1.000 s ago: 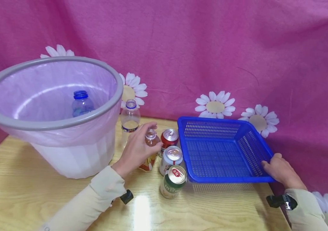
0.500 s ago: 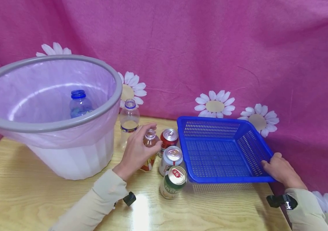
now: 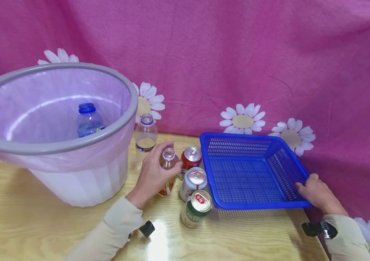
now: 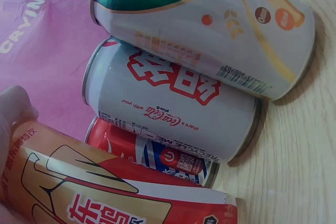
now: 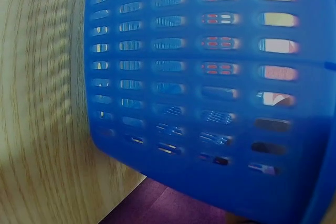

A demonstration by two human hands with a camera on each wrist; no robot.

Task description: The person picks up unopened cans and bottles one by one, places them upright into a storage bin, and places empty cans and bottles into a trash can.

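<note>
My left hand (image 3: 154, 168) curls round a small clear bottle (image 3: 168, 163) with an orange and red label, thumb on its right. In the left wrist view the bottle (image 4: 115, 187) lies across the lower left, finger (image 4: 18, 106) against it. Beside it stand a red can (image 3: 190, 161), a white can (image 3: 194, 183) and a green and cream can (image 3: 196, 212). A taller clear bottle (image 3: 146, 139) with a blue neck ring stands behind the hand. My right hand (image 3: 318, 194) grips the right rim of a blue plastic basket (image 3: 247, 174).
A large white bin (image 3: 84, 185) with a grey rim and a pink liner stands on the left; a blue-necked bottle (image 3: 88, 121) is inside it. The wooden table (image 3: 243, 235) runs back to a pink flowered cloth (image 3: 185, 65).
My left hand and the small bottle have shifted slightly left, away from the cans. The right hand keeps its place on the basket.
</note>
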